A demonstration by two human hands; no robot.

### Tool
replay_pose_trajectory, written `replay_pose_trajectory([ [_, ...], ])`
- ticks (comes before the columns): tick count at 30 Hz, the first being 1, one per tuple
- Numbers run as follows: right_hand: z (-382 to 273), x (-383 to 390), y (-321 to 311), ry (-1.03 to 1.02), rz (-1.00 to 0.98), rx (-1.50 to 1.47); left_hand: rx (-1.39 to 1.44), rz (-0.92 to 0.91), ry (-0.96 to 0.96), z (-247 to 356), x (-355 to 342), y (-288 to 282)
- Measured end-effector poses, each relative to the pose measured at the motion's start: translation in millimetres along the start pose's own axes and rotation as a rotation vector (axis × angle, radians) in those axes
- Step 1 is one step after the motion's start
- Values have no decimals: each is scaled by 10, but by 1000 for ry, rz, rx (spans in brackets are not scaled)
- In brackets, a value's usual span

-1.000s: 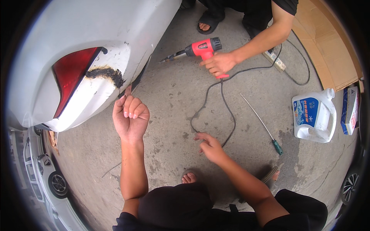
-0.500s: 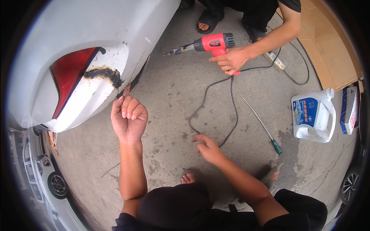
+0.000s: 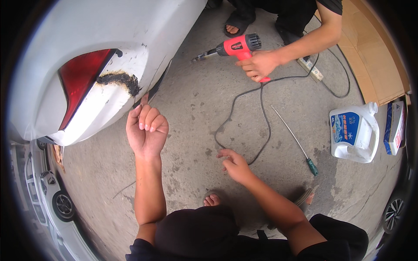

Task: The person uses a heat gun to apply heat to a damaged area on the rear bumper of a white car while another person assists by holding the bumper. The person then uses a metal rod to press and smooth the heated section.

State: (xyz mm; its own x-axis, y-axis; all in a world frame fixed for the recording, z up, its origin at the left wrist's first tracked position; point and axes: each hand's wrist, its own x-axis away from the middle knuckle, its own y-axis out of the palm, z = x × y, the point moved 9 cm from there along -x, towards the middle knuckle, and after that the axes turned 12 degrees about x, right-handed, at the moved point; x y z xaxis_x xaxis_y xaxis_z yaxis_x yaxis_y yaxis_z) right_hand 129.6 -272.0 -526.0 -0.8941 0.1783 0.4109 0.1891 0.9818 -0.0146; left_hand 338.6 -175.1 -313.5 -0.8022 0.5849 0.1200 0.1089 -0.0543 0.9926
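Your left grip (image 3: pixel 147 130) sits at the lower edge of the white bumper (image 3: pixel 93 113), three fingers curled toward the palm, index finger reaching up to that edge; cannot tell whether you pinch anything there. Your right grip (image 3: pixel 236 167): empty, fingers loosely bent, just beside the black cord (image 3: pixel 269 124), above the concrete floor (image 3: pixel 191 126).

Bumper: upper left, bordering the red taillight (image 3: pixel 82 82). It bears a blackened patch (image 3: pixel 126 81) running from near the taillight toward the edge above your left fingers. Co-worker's hand (image 3: pixel 262 64): closed on the handle of a red heat gun (image 3: pixel 237 47), nozzle directed at the bumper side, well apart from it. Green-handled screwdriver (image 3: pixel 312 167): on the floor, right of your right grip. White jug (image 3: pixel 366 130): farther right, beside a box (image 3: pixel 394 128).
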Motion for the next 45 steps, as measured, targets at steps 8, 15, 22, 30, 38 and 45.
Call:
replay_pose_trajectory([
  [8,-988,-251,109,-243,-142,-149,-63,-26,28,23,-10,-18],
  [15,-2673,-885,449,-458,-306,-867,-87,-82,-8,17,-20,-36],
  [22,-2959,-877,603,-444,-360,-956,-60,-56,15,58,1,-93],
  [30,-2805,-953,547,-404,-181,-1001,-131,-67,30,73,-2,-101],
  [38,-2881,-971,575,-473,-269,-959,-117,-53,37,90,11,-125],
  [45,-2846,-998,591,-474,-215,-991,-108,-62,30,71,6,-89],
])
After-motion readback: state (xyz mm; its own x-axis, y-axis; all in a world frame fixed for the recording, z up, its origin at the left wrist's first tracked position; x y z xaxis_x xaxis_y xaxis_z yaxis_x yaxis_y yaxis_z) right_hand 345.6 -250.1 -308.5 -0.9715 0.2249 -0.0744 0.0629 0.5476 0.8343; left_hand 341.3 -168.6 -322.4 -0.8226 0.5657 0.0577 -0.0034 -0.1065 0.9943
